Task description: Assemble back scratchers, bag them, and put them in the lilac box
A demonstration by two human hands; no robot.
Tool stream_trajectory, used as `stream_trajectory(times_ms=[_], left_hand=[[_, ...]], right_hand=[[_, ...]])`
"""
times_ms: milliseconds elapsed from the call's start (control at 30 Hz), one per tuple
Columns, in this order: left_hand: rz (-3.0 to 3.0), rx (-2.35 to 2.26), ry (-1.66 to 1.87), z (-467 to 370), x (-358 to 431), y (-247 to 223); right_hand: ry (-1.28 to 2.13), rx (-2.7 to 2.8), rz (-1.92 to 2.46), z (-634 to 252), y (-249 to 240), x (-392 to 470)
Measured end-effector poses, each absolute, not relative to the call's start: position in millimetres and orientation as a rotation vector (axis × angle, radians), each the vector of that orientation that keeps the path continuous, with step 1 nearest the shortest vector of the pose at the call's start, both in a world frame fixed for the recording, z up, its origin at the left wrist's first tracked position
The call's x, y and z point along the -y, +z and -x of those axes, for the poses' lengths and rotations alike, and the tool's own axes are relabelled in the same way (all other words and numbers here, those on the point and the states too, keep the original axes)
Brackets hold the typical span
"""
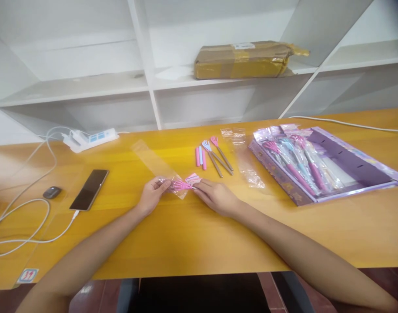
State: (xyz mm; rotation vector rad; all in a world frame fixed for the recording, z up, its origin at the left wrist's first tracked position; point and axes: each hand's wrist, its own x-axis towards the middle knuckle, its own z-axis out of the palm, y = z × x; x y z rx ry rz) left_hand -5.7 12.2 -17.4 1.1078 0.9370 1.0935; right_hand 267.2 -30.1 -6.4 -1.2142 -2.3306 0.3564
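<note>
At the middle of the table, my left hand (152, 194) pinches the clear plastic bag (155, 160) near its open-looking end. A pink hand-shaped back scratcher head (182, 185) lies between my hands, over or inside the bag; I cannot tell which. My right hand (217, 198) is closed on the back scratcher just behind its head, beside a small pink printed card (192, 178). The handle is hidden under my right hand. Beyond my hands lie several metal-stemmed back scratchers (218, 157) with pink and blue heads, next to pink and blue grip sleeves (200, 157).
At right, a purple display box (345, 198) holds several bagged back scratchers (292, 163). Empty clear bags (247, 163) lie beside it. A phone (89, 190), cable (48, 213), dark earbud case (51, 192) and power strip (91, 139) are left. A taped parcel (241, 63) rests on the shelf.
</note>
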Motion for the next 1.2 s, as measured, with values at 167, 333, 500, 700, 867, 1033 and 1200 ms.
stream_trajectory(times_ms=[167, 333, 500, 700, 867, 1033, 1200], left_hand=[[-1.133, -0.937, 1.055, 8, -12, -21], [-1.164, -0.929, 1.055, 10, -14, -23], [-1.217, -0.944, 1.003, 10, -15, -22], [-1.223, -0.952, 0.994, 9, -13, -19], [-1.037, -0.885, 1.130, 5, -10, -9], [-0.992, -0.828, 1.151, 5, -12, -4], [-1.081, -0.878, 1.065, 6, -11, -11]], right_hand=[[0.375, 2.300, 1.172, -262, -8, 33], [0.407, 2.249, 1.179, -257, -9, 35], [0.387, 2.216, 1.246, -252, -10, 41], [0.337, 2.235, 1.288, -248, -12, 44], [0.456, 2.247, 1.382, -251, -1, 44], [0.541, 2.254, 1.355, -253, 4, 44], [0.529, 2.262, 1.278, -250, -2, 46]])
